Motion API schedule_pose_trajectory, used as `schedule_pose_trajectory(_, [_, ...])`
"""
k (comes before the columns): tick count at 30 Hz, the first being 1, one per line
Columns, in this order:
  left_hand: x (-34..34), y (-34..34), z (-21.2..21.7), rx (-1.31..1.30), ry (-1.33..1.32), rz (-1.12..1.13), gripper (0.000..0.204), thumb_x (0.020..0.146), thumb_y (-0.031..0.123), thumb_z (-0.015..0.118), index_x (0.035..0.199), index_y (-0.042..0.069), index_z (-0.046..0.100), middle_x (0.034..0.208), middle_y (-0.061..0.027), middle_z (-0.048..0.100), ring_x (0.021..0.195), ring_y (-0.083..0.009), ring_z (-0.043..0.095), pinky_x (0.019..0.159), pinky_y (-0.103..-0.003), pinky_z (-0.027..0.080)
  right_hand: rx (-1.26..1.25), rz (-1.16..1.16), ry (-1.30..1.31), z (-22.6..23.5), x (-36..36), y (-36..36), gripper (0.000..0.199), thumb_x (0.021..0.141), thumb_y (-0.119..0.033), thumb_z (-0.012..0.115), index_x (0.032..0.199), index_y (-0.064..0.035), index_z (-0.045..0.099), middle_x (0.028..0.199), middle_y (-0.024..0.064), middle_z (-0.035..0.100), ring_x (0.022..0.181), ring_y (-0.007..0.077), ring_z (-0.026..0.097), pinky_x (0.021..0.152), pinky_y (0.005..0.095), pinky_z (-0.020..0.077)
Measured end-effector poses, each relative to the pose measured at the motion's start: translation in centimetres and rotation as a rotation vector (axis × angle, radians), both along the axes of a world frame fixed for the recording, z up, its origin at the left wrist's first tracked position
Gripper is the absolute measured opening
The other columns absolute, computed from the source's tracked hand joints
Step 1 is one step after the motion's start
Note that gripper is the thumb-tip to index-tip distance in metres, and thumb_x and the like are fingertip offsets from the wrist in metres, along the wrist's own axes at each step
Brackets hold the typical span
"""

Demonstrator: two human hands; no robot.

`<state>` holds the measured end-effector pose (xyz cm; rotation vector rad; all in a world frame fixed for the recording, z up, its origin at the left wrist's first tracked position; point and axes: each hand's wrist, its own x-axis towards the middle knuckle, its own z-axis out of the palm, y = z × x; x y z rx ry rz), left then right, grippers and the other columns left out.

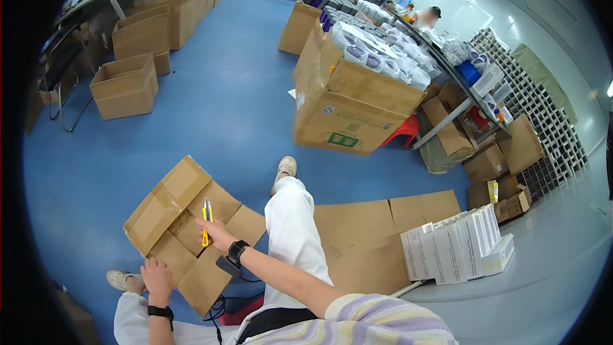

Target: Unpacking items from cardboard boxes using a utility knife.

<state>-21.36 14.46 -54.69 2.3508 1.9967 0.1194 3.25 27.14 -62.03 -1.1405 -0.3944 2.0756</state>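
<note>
A cardboard box (pixel 167 250) with folded flaps lies on the floor between my feet, tilted, with tape on its far side. My right hand (pixel 220 235) is closed round a yellow box cutter (pixel 207 212), held above the middle of the flaps with its tip pointing away from me. At the box's near left edge, my left hand (pixel 157 276) holds the cardboard with bent fingers. Both wrists carry dark bands, and a small dark device hangs below the right one.
A flattened cardboard sheet (pixel 357 240) lies to my right, with a stack of white boxes (pixel 453 249) beside it. Ahead stands a big carton (pixel 357 105) full of wrapped items. An opened carton (pixel 126 90) sits at the left. A person (pixel 426 18) is at the far table.
</note>
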Motion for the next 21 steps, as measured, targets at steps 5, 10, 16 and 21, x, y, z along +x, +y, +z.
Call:
schedule_pose_trajectory(5, [-1.3,-0.5,-0.6,0.066,-0.232,0.063,0.025,0.073,0.016,0.069,0.097,0.008,0.064,0.108,-0.0112,0.058,0.107,-0.0311,0.053,0.088,-0.045,0.043,-0.148,-0.389,0.035,-1.2,-5.7,-1.2,0.033,0.087,-0.025,0.074,0.102,-0.0111,0.048,0.087,0.0061,0.052,0.075,0.0202,0.057,0.062,0.0414,0.0556])
schedule_pose_trajectory(10, [6.4,3.3,-1.8,0.124,-0.17,-0.224,0.028,0.073,0.018,0.07,0.1,0.012,0.066,0.109,-0.0079,0.058,0.11,-0.0274,0.053,0.092,-0.044,0.042,-0.326,-0.796,0.01,-5.3,-5.7,1.3,0.055,0.083,-0.049,0.07,0.111,-0.0035,0.056,0.098,0.0111,0.062,0.081,0.0219,0.062,0.072,0.0371,0.0521])
schedule_pose_trajectory(16, [6.0,6.2,-7.0,-0.118,0.13,-0.203,0.021,0.081,0.03,0.061,0.096,0.018,0.071,0.105,-0.0046,0.064,0.108,-0.0224,0.056,0.091,-0.04,0.04,-0.335,-0.806,0.033,-3.5,-8.5,1.3,0.037,0.086,-0.035,0.066,0.104,-0.0051,0.054,0.093,0.0088,0.059,0.077,0.0215,0.059,0.067,0.0373,0.0503])
schedule_pose_trajectory(21, [6.2,7.1,-6.9,-0.163,0.278,-0.306,0.02,0.08,0.031,0.06,0.084,0.016,0.073,0.093,-0.0056,0.066,0.097,-0.0217,0.06,0.088,-0.038,0.039,-0.361,-0.945,0.127,-2.5,-8.2,0.7,0.021,0.085,-0.016,0.067,0.099,-0.0074,0.053,0.091,0.0079,0.06,0.076,0.0191,0.059,0.069,0.0349,0.0513])
